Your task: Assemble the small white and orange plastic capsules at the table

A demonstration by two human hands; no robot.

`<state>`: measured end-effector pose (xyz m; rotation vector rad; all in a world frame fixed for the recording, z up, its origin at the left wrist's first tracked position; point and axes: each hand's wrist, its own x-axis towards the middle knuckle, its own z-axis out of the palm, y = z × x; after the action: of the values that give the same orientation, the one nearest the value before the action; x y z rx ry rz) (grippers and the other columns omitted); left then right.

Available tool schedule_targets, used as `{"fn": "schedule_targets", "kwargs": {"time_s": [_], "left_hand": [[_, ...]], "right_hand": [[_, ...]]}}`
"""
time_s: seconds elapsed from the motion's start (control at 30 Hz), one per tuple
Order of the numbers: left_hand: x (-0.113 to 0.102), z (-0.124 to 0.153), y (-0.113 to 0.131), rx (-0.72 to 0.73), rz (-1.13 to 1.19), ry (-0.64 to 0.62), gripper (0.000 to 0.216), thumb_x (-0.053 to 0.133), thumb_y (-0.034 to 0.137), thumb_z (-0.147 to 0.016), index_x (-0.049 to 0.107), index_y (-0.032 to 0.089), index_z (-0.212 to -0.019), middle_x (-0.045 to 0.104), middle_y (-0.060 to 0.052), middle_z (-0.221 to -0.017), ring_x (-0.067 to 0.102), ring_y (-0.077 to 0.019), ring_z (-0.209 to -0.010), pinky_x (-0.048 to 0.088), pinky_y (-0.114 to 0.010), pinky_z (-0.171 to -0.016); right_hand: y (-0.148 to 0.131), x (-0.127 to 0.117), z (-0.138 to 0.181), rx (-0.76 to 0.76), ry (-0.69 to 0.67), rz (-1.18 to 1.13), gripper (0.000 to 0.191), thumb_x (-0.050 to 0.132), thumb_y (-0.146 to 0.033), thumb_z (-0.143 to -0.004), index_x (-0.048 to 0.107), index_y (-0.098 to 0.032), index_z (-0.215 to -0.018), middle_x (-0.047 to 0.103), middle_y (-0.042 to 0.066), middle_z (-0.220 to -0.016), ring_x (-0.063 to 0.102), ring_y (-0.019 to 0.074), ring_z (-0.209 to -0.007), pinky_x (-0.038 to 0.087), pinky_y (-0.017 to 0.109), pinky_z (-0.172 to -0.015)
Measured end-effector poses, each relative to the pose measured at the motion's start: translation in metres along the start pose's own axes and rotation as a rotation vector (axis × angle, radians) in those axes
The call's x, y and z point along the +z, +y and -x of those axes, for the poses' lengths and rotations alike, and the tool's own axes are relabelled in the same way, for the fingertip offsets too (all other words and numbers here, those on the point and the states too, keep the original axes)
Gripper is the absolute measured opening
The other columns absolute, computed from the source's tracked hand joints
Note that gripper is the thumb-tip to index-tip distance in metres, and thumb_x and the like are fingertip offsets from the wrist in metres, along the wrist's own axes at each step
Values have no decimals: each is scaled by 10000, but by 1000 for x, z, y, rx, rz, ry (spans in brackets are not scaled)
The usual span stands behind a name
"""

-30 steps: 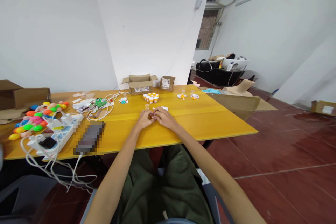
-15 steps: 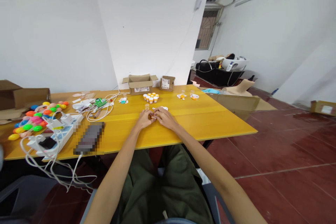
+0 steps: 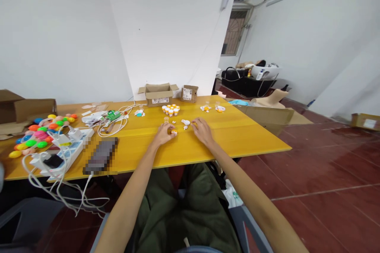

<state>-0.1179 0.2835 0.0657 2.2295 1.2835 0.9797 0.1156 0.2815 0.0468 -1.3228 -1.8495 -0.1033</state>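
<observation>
My left hand (image 3: 162,134) is closed on a small orange-and-white plastic piece (image 3: 174,132), pinched between thumb and fingertips just over the table. My right hand (image 3: 203,131) hovers to the right, its fingers loosely bent and apart, with nothing visible in them. Left of its fingertips lie small white plastic parts (image 3: 186,123), and another tiny white part (image 3: 173,122) sits nearer the left hand. Just beyond my left fingers stands a clear cup-like piece (image 3: 166,120). A cluster of white-and-orange cups (image 3: 171,110) stands farther back.
Small piles of orange and white parts (image 3: 205,108) lie at the back right of the yellow table (image 3: 237,138). Cardboard boxes (image 3: 158,95) line the wall. At left are a phone (image 3: 101,155), a power strip (image 3: 73,150), tangled cables and colourful balls (image 3: 31,143).
My hands were together over the small piece. The right hand has moved away to the right, uncovering the white parts, while the left keeps the orange-and-white piece.
</observation>
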Motion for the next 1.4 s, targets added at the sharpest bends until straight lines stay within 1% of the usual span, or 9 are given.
{"fn": "schedule_targets", "kwargs": {"time_s": [0.1,0.2,0.27,0.4,0.73,0.9,1.03,1.2,1.4], "left_hand": [[-1,0,0,6,21,-11,161,692,279,-784,700,236,-938,673,-23,-947,592,-223,-990,460,-393,-1016],[-2,-1,1,3,20,-10,67,689,279,-799,705,229,-841,661,-25,-910,587,-226,-986,457,-394,-1005],[-2,-2,1,3,18,-14,59,678,269,-807,702,224,-777,649,-24,-874,589,-226,-970,463,-394,-986],[-2,-3,3,4,23,-27,95,657,233,-810,694,215,-725,634,-23,-827,597,-218,-929,481,-382,-944],[-2,-2,4,10,68,-25,59,649,195,-785,685,206,-740,636,-12,-793,609,-187,-865,514,-341,-882],[-2,-2,4,16,108,-31,71,627,191,-786,693,209,-768,644,-14,-798,612,-181,-833,535,-338,-852],[-2,-2,3,23,102,-44,103,607,166,-787,683,201,-728,637,-13,-762,616,-175,-821,535,-328,-849],[-1,-2,3,16,91,-41,122,604,154,-790,679,204,-708,655,-16,-776,626,-177,-828,539,-327,-849],[0,-4,0,13,74,-48,111,624,163,-788,691,204,-710,668,-17,-766,635,-182,-837,541,-329,-851]], "right_hand": [[-3,6,-1,-67,-56,13,179,546,-264,-944,707,-253,-1021,659,82,-1044,606,240,-983,507,365,-893],[-9,9,-2,-124,-122,30,157,579,-271,-938,725,-257,-995,653,85,-1083,599,232,-1007,496,363,-921],[-11,9,-2,-122,-157,45,152,581,-266,-941,731,-254,-962,651,91,-1088,596,232,-1015,493,366,-924],[-8,7,-1,-79,-169,76,133,594,-245,-932,724,-246,-961,656,90,-1074,601,229,-1002,491,361,-920],[-5,13,-13,53,-64,85,115,594,-254,-912,690,-234,-972,683,104,-1043,627,256,-994,495,372,-891],[-8,22,-20,144,-114,114,99,618,-280,-898,701,-241,-935,711,124,-1023,646,280,-1015,489,381,-872],[-11,26,-24,171,-107,149,109,617,-285,-894,712,-250,-853,739,120,-949,670,276,-950,491,369,-821],[-15,27,-27,195,-112,158,145,605,-276,-894,728,-243,-824,755,123,-924,692,271,-911,496,357,-794],[-12,27,-35,268,-199,162,150,649,-322,-876,742,-258,-778,763,122,-888,712,276,-858,490,343,-727]]}}
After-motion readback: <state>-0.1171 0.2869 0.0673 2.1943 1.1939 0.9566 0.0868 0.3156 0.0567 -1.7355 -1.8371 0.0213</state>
